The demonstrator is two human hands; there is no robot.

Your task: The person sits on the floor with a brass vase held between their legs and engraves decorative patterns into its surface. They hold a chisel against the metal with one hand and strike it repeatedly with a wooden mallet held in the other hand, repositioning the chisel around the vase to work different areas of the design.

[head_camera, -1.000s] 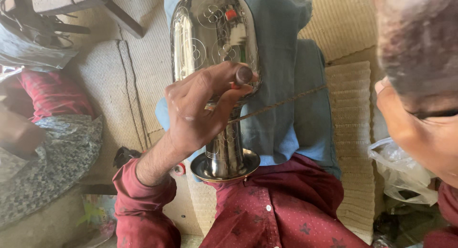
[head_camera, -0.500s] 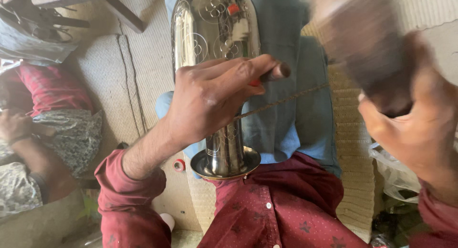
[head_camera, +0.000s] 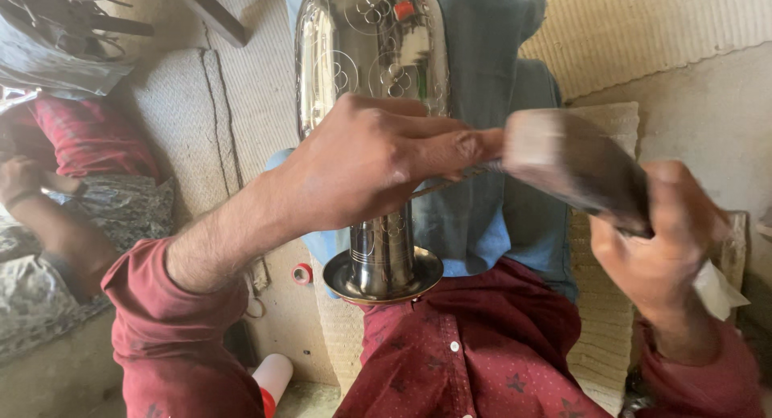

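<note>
A tall shiny silver vessel with engraved flower patterns stands upside-down on my lap, its flared rim against my red shirt. My left hand lies across the vessel's body and pinches a thin metal rod that runs off to the right. My right hand grips a brown wooden mallet block, blurred by motion. The block's end touches the rod's end at my left fingertips. The rod's point on the vessel is hidden by my left hand.
Blue cloth covers my legs behind the vessel. Woven mats cover the floor. At left sits another person in red and patterned cloth, one arm showing. A small red ring and a white-and-red cylinder lie beside my left sleeve.
My right hand has swung the wooden block down from the upper right onto the rod's end. My left hand has stayed on the vessel, gripping the rod.
</note>
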